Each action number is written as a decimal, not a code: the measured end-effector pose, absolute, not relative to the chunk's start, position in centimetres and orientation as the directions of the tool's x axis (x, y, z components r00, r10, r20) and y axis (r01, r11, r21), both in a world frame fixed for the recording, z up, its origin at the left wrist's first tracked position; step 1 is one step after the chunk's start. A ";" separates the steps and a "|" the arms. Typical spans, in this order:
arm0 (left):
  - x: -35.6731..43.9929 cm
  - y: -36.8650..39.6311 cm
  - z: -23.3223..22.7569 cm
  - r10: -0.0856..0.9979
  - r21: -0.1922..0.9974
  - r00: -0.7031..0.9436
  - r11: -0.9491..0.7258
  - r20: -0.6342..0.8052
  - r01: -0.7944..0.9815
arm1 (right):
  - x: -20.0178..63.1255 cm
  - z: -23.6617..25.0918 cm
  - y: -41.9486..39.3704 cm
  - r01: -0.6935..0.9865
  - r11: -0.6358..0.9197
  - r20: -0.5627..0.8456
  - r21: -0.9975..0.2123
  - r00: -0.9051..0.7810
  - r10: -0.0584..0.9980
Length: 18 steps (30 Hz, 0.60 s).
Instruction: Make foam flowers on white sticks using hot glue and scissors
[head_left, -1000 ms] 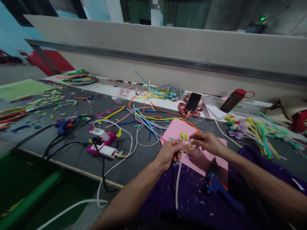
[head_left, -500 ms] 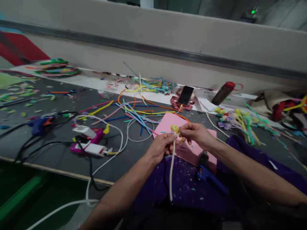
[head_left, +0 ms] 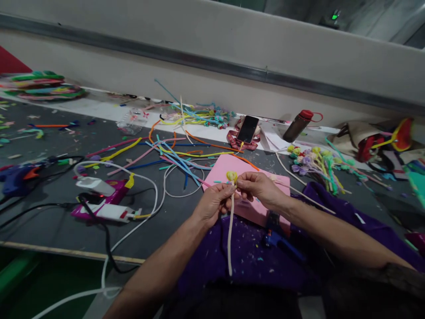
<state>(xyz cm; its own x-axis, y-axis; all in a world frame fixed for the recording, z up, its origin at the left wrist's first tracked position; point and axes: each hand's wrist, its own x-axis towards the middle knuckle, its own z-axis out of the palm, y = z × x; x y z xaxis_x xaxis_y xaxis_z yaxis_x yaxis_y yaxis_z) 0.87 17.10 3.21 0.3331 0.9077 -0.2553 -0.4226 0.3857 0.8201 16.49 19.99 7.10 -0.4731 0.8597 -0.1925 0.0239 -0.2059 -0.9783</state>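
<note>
Over a pink foam board [head_left: 219,166], my left hand [head_left: 214,199] pinches a cream pipe cleaner [head_left: 230,243] just below a small yellow flower head [head_left: 231,177]. The pipe cleaner's long end hangs down toward my lap. Close beside it, the fingers of my right hand [head_left: 254,188] are closed at the base of the yellow flower, fingertips meeting those of the left. Exactly what the right fingers pinch is partly hidden. Blue-handled cutters [head_left: 282,243] lie on the purple cloth [head_left: 245,261] below the board's front edge.
Loose coloured pipe cleaners [head_left: 181,159] spread left of the board. Further left are a magenta power strip [head_left: 109,199] with white cables and a blue glue gun [head_left: 15,179]. Behind stand a phone [head_left: 248,128] and a bottle [head_left: 297,126]; finished-looking flower stems [head_left: 315,161] lie right.
The view has swung slightly to the right, so everything sits further left. Both hands keep their closed grip at the yellow flower, with only slight finger movement.
</note>
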 end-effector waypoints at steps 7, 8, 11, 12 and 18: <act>1.1 16.8 4.0 0.921 0.832 0.338 0.335 -0.192 -0.442 | 17.1 6.6 20.2 -0.026 -0.381 -0.298 -0.924 -0.576 0.762; 1.1 16.8 4.1 0.920 0.831 0.343 0.336 -0.189 -0.444 | 17.1 6.5 20.2 -0.042 -0.401 -0.301 -0.915 -0.589 0.750; 1.2 16.7 4.3 0.914 0.829 0.353 0.351 -0.201 -0.436 | 17.1 6.2 20.2 -0.086 -0.428 -0.298 -0.900 -0.596 0.746; 1.2 16.7 4.4 0.913 0.828 0.351 0.355 -0.208 -0.434 | 17.0 6.1 20.2 -0.102 -0.427 -0.294 -0.899 -0.583 0.758; 1.0 16.8 4.0 0.903 0.827 0.346 0.388 -0.253 -0.406 | 17.2 6.4 20.2 -0.103 -0.344 -0.273 -0.933 -0.418 0.867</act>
